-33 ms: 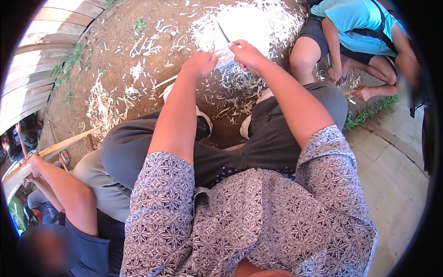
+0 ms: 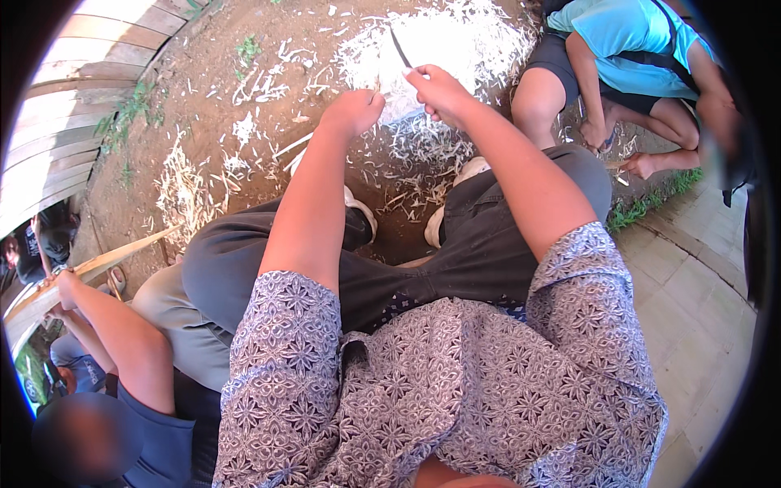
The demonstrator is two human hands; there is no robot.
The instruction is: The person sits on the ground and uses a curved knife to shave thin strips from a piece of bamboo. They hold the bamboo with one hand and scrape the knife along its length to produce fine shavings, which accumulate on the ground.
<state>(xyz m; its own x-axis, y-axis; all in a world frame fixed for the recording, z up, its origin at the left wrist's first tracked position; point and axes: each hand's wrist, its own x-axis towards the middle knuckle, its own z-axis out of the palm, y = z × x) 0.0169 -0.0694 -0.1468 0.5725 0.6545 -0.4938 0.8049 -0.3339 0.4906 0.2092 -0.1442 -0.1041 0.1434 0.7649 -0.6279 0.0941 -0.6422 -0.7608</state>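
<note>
My right hand (image 2: 443,93) is closed round a knife (image 2: 398,47), its dark, slightly curved blade pointing up and away from me. To its left, my left hand (image 2: 353,112) is closed, its thumb against the fingers. A pale thin strip (image 2: 294,145), like split bamboo or wood, shows just behind my left wrist and seems to run into that hand; the grip itself is hidden. Both hands are held out beyond my knees, a small gap between them. Under them lies a sunlit heap of pale shavings (image 2: 480,53), too bright to show detail.
On the right, a person in a turquoise shirt (image 2: 622,37) sits close by. At the lower left another person grips a long pale slat (image 2: 110,260) that reaches toward my left knee. A slatted wooden surface (image 2: 57,122) borders the upper left; paving (image 2: 683,301) lies at right.
My right hand has shifted slightly to the right and up, and the knife blade now tilts a little differently. My left hand is nearly still.
</note>
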